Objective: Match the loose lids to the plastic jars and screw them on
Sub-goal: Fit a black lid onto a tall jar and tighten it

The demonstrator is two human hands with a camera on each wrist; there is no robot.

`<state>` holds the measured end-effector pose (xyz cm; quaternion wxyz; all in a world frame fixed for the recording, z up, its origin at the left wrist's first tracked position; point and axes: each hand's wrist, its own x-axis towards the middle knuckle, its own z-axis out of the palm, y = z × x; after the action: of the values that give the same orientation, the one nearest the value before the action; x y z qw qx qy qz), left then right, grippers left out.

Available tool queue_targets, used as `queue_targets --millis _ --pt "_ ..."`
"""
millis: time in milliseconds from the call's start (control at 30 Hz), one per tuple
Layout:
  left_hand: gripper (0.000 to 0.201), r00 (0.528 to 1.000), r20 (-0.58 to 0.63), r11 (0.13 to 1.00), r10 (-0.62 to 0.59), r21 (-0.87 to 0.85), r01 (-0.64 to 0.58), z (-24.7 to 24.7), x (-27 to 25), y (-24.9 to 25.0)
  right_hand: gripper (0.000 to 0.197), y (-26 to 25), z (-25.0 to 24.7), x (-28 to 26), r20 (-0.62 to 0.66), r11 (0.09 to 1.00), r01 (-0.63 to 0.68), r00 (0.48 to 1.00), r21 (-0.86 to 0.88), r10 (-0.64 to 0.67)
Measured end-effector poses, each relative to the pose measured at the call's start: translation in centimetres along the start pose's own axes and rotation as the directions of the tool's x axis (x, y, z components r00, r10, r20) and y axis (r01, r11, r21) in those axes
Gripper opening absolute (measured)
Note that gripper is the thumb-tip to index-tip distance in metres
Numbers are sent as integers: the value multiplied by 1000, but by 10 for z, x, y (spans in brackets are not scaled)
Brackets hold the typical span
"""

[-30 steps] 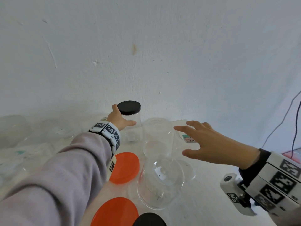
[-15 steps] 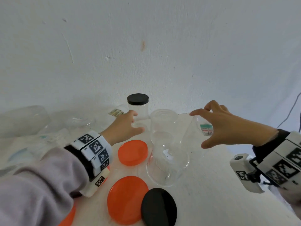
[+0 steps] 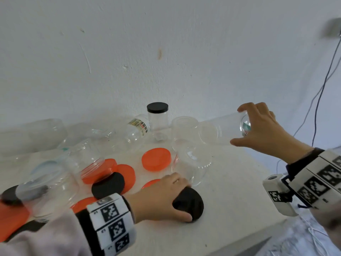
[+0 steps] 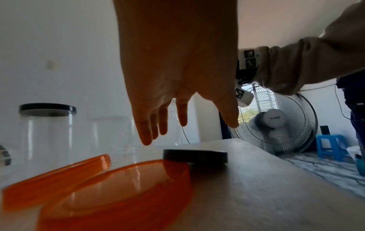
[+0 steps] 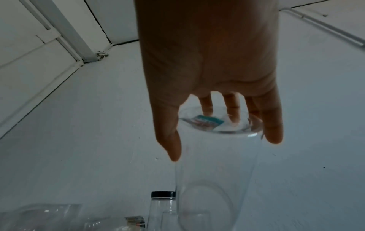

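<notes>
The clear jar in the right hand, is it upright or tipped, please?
Tipped on its side: the right hand grips the clear jar by its base, and its lidless mouth points sideways towards the left.

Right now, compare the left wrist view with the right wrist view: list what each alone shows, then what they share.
Left wrist only: the left hand open over a loose black lid, orange lids and a fan.

Right wrist only: the right hand gripping a clear jar by its base, with a teal label.

Both: the black-lidded jar standing upright.
</notes>
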<state>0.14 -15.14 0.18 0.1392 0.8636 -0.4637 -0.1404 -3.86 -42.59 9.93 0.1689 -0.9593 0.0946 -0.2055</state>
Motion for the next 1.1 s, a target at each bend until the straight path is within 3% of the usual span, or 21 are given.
queue_targets --millis 100,233,433,567,667,767,867,933,967,1033,1100 --pt "85 999 42 995 6 103 -10 16 5 4 83 -7 -4 -12 -110 996 -27 993 80 36" --pt "82 999 27 981 -31 191 25 22 8 7 80 -20 -6 -26 -131 986 -50 989 161 71" --pt "85 995 -31 994 -97 55 98 16 -6 0 74 -44 10 -40 -26 930 -111 991 351 128" --pt "89 986 -74 985 -152 -90 146 4 -30 -13 82 -65 26 -46 85 913 -133 990 386 108" --pt "88 963 -152 968 -224 -151 201 -5 -54 -26 69 -83 40 -50 175 872 -174 979 457 104" --pt "97 910 -235 926 -341 -250 283 -16 -79 -38 54 -99 58 -55 274 777 -254 956 576 110" --pt "92 820 -352 865 -451 -398 305 -26 -102 -49 29 -114 75 -61 359 715 -307 930 628 84" --pt "83 751 -408 825 -519 -470 315 -35 -117 -57 39 -124 86 -65 428 641 -366 901 675 64" --pt "86 723 -418 797 -550 -522 305 -39 -124 -60 43 -129 91 -68 470 596 -405 881 694 52" --pt "93 663 -433 732 -610 -628 264 -47 -138 -64 30 -141 97 -74 556 502 -485 831 716 10" --pt "80 597 -464 692 -654 -686 224 -55 -149 -67 20 -152 103 -80 646 400 -582 762 708 -36"
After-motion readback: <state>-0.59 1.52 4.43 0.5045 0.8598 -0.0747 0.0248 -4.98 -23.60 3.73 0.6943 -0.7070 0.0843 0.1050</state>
